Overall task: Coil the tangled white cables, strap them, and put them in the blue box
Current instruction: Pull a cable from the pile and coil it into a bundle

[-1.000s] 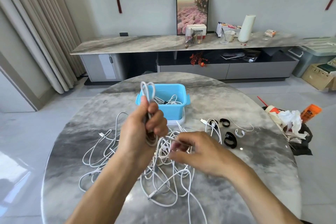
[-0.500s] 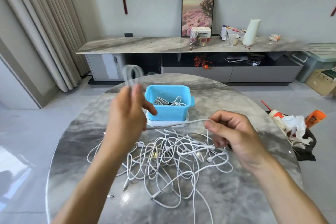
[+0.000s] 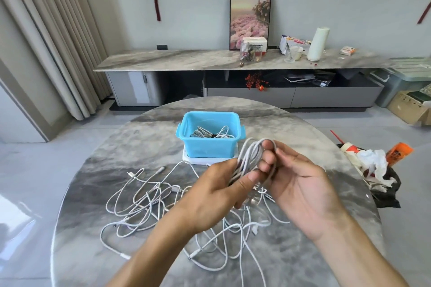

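Left hand (image 3: 217,191) grips a coiled white cable (image 3: 250,158), thumb pinching the loops. Right hand (image 3: 296,184) curls its fingers round the coil's top end. Coil held above the table (image 3: 93,170), just in front of the blue box (image 3: 210,147). Tangled cables (image 3: 149,202) lie below; one strapped coil sits inside the box.

Your hands are together now: left hand (image 3: 219,190) drops from up by the blue box (image 3: 210,135) to centre, right hand (image 3: 293,184) swings in, both gripping the coiled cable (image 3: 250,156).
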Demonstrator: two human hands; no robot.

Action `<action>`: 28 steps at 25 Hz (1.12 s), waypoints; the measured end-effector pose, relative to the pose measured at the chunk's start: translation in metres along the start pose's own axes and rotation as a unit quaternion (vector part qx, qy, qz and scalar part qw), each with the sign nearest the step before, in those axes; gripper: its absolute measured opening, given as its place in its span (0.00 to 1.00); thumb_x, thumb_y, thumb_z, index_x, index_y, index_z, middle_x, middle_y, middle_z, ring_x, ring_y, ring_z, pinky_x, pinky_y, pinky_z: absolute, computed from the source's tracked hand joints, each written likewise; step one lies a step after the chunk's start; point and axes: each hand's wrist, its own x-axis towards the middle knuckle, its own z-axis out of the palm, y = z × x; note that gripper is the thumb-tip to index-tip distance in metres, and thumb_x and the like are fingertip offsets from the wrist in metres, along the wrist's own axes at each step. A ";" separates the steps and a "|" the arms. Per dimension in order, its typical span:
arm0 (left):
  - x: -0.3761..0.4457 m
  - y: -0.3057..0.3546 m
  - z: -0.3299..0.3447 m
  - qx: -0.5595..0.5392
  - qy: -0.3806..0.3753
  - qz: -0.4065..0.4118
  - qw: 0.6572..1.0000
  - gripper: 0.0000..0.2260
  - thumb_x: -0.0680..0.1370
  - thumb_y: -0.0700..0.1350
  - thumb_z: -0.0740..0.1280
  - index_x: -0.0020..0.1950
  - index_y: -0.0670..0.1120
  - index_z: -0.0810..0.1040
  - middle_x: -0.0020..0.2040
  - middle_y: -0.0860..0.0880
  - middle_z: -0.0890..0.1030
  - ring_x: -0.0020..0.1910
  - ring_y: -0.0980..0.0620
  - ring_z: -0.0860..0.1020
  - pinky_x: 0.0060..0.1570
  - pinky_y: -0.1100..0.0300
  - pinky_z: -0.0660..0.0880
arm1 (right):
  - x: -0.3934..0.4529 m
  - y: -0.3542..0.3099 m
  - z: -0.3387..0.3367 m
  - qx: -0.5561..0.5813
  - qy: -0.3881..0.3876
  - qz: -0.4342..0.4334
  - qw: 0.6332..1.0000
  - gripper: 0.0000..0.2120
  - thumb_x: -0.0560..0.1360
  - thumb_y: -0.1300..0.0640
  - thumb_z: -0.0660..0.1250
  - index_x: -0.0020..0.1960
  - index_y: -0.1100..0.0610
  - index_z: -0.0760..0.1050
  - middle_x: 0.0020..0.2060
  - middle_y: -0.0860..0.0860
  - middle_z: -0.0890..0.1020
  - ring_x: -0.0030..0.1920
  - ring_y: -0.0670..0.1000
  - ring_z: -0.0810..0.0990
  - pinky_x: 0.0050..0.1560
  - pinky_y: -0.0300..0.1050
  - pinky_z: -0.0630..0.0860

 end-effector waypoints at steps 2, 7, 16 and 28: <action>0.001 -0.003 0.001 0.027 0.038 -0.003 0.999 0.14 0.72 0.52 0.74 0.48 0.43 0.76 0.35 0.50 0.78 0.35 0.57 0.72 0.36 0.56 0.75 | 0.001 0.007 0.002 0.030 0.004 0.014 0.999 0.13 0.74 0.65 0.59 0.47 0.63 0.84 0.37 0.56 0.82 0.37 0.51 0.82 0.43 0.45 0.83; 0.004 -0.011 0.000 0.136 0.091 -0.023 0.986 0.21 0.67 0.59 0.72 0.48 0.44 0.77 0.42 0.42 0.82 0.39 0.45 0.79 0.43 0.44 0.76 | 0.003 0.015 0.004 0.050 0.001 0.021 0.999 0.14 0.74 0.66 0.59 0.49 0.64 0.84 0.43 0.60 0.85 0.42 0.54 0.85 0.47 0.48 0.84; 0.002 -0.009 0.006 0.123 0.075 -0.031 0.989 0.09 0.64 0.45 0.70 0.42 0.47 0.74 0.33 0.50 0.76 0.31 0.52 0.72 0.35 0.53 0.74 | 0.002 0.010 -0.005 -0.130 0.032 -0.038 0.990 0.09 0.68 0.62 0.69 0.46 0.60 0.86 0.40 0.56 0.84 0.42 0.52 0.83 0.48 0.45 0.81; 0.003 -0.010 0.010 0.034 0.018 -0.058 0.998 0.04 0.66 0.40 0.61 0.40 0.43 0.71 0.28 0.48 0.71 0.28 0.52 0.67 0.29 0.51 0.66 | -0.003 0.019 0.005 -0.343 0.149 -0.192 0.907 0.03 0.70 0.62 0.74 0.39 0.59 0.82 0.27 0.54 0.80 0.27 0.50 0.78 0.28 0.44 0.79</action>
